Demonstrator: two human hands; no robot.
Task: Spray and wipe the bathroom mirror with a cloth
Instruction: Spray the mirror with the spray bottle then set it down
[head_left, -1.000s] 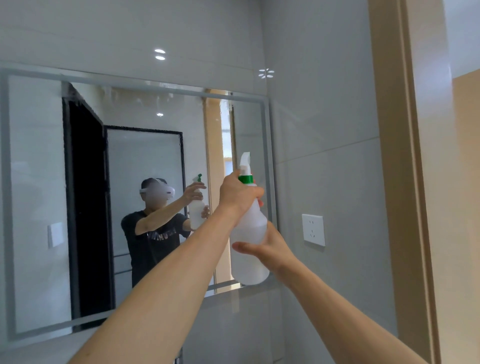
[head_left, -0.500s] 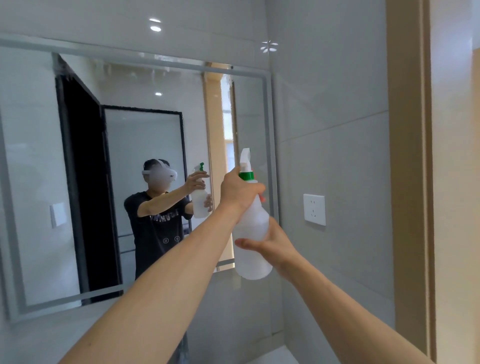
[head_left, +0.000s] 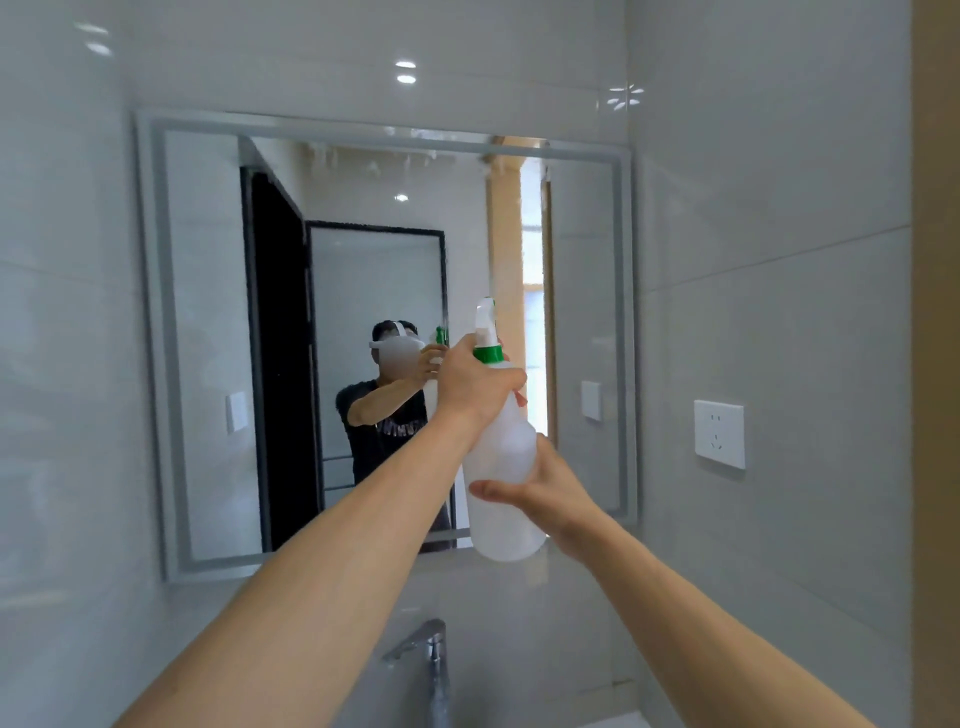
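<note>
A translucent white spray bottle (head_left: 501, 462) with a green collar and white nozzle is held up in front of the framed wall mirror (head_left: 208, 338). My left hand (head_left: 475, 382) grips the bottle's neck at the trigger. My right hand (head_left: 540, 486) cups the bottle's body from the right, thumb across its front. The nozzle points at the glass. Wet droplets streak the mirror's top edge (head_left: 395, 156). No cloth is in view.
A chrome tap (head_left: 428, 649) stands below the mirror at the bottom centre. A white wall socket (head_left: 719, 434) is on the tiled right wall. A beige door frame (head_left: 935, 364) runs down the far right.
My view has swung left and back, so the whole mirror and the tap now show. Both hands keep the same hold on the bottle, which now sits nearer the mirror's middle.
</note>
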